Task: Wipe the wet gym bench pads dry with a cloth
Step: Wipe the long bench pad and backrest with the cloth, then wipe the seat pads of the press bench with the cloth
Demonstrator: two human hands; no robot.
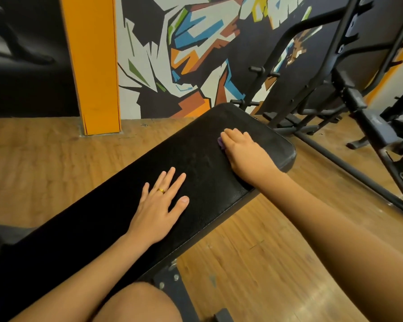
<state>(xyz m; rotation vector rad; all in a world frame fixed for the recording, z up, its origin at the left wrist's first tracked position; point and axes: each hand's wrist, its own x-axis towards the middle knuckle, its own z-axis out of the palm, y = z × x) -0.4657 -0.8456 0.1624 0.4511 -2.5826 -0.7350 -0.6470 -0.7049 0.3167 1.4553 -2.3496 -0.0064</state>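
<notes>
The purple cloth (221, 143) peeks from under our right hand (242, 152), which presses it with nearly straight fingers onto the black bench pad (196, 154), near its rounded far end. Our left hand (159, 205) lies released, fingers spread, mid-pad. Bare pad lies between them, and wooden floor (44, 163) borders both long edges.

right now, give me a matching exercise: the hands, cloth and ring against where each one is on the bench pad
1 left hand
2 right hand
3 purple cloth
4 gold ring

a peeking out from under a hand
b flat on the bare bench pad, mid-length
c on a finger
d pressing down near the pad's far end

Pairs: 1-b, 2-d, 3-a, 4-c
</notes>
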